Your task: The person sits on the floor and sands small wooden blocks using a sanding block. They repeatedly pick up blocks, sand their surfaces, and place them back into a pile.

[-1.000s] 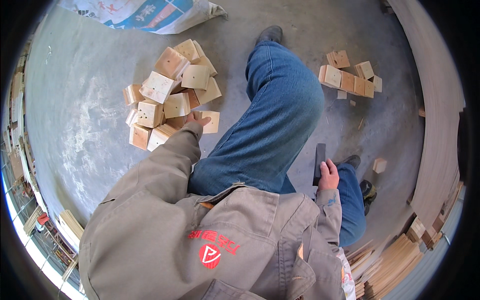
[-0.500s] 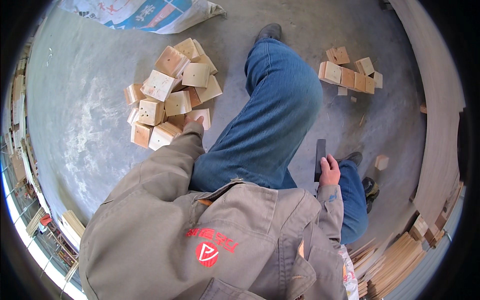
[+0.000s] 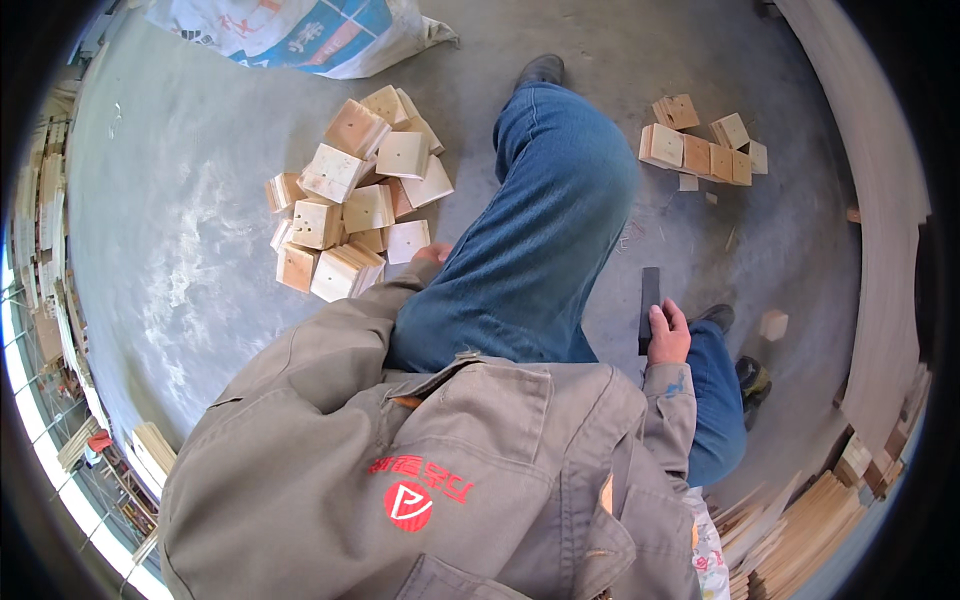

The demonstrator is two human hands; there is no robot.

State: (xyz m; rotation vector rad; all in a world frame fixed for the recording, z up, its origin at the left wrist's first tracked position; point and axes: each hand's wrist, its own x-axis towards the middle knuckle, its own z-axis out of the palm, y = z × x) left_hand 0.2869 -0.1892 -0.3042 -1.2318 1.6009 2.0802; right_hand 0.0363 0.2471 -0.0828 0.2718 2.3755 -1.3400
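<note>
My left hand (image 3: 435, 253) is low beside my bent leg, at the right edge of a heap of square wooden blocks (image 3: 368, 209). It is closest to a pale block (image 3: 408, 241); its fingers are mostly hidden, and whether it holds anything does not show. Each block looks like a stack of thin square plates, some with small dark holes. On the right, my right hand (image 3: 671, 335) is closed around a flat dark bar (image 3: 650, 290), which points away from me beside my other leg.
A smaller group of wooden blocks (image 3: 697, 155) lies on the grey floor at the far right, with a lone block (image 3: 774, 324) nearer. A printed white and blue sack (image 3: 350, 40) is at the far left. Long wooden boards (image 3: 810, 530) are stacked at the near right.
My left hand has drawn back to the right, from the pale block toward my leg. My right hand still grips the dark bar. The whole view has shifted slightly.
</note>
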